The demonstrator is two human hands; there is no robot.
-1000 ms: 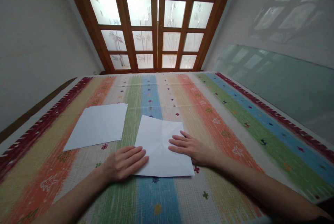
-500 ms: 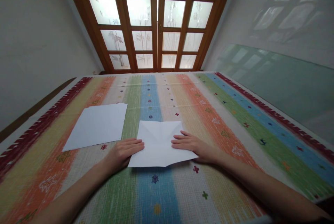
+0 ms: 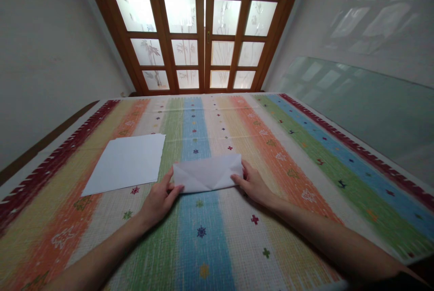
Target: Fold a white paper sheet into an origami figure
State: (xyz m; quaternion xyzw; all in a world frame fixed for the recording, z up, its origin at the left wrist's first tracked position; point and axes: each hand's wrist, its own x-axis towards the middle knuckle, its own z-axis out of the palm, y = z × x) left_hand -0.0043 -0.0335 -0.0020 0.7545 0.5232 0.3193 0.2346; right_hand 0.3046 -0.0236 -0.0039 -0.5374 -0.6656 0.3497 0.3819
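Note:
A white creased sheet of paper (image 3: 206, 173) is held between my hands above the striped tablecloth, seen as a wide, low strip with its near edge lifted or folded. My left hand (image 3: 162, 196) pinches its left end, the thumb on the near face and the fingers behind. At the right end my right hand (image 3: 251, 183) grips the paper in the same way, its thumb over the front. Parts of the fingers of both hands are hidden behind the paper.
A stack of white sheets (image 3: 127, 163) lies on the tablecloth (image 3: 200, 259) to the left of my hands. Beyond the table's far edge stands a wooden door with glass panes (image 3: 183, 15). A glossy pale green panel (image 3: 359, 96) lines the right wall.
The paper lay opened out under my flat hands; now it shows as a narrower strip. Both hands have gone from resting on it to gripping its ends.

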